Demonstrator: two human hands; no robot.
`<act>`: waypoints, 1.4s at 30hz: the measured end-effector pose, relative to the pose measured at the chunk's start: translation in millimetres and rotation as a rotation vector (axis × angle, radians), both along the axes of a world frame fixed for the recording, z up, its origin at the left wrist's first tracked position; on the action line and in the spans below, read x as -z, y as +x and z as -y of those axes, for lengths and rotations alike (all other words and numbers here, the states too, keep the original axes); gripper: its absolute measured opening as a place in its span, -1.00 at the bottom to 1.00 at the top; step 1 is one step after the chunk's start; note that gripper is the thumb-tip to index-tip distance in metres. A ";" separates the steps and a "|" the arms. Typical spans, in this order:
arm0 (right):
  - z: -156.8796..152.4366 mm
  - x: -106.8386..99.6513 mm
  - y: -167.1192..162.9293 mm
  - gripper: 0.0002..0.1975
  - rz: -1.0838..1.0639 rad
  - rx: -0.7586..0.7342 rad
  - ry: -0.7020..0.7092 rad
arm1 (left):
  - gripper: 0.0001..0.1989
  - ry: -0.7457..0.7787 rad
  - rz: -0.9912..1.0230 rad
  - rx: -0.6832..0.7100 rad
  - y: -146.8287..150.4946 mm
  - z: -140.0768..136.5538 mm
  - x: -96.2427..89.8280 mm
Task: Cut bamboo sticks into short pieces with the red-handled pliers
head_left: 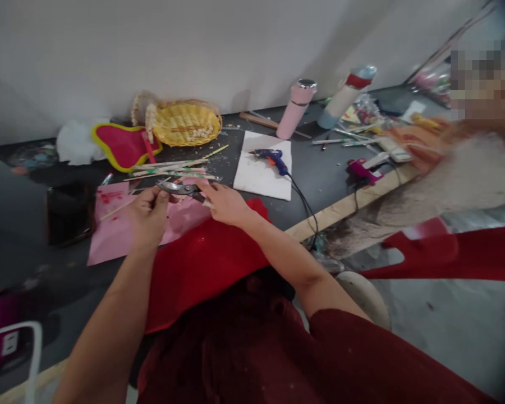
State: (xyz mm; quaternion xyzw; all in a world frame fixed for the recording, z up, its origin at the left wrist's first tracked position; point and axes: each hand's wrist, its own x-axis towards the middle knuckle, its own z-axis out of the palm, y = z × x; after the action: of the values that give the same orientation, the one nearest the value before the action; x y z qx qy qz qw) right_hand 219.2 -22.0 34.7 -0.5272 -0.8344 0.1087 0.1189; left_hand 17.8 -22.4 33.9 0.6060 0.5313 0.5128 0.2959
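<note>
Shears (188, 189) partly hidden, probably at the handles, by right hand (227, 203)

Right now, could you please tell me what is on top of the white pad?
A blue glue gun lies on the white pad, its dark cord running off the right-hand edge. The patch directly beneath the gun is covered.

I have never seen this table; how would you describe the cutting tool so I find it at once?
On the dark table, find the pink sheet. Over it, the right hand grips the shears, whose blades point toward the left hand. Their grey metal sets them apart from the thin, pale sticks lying behind.
</note>
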 end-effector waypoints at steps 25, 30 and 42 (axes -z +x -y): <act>-0.6 2.8 0.8 -0.35 0.034 0.001 0.006 | -0.84 -0.043 0.100 0.046 -3.8 -3.5 5.7; 2.3 1.0 -1.3 -0.34 0.056 0.036 0.001 | -0.84 -0.002 0.042 0.023 -1.3 -3.1 6.6; -2.8 3.7 8.3 -0.25 0.025 -0.081 0.033 | -0.82 0.011 -0.047 0.096 -10.1 -1.9 1.7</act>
State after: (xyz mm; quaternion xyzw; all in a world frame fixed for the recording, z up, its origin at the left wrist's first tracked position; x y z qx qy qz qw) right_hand 227.5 -19.2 30.9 -0.4924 -0.8580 0.0934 0.1127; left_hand 7.7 -20.4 32.2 0.6444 0.5054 0.4867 0.3042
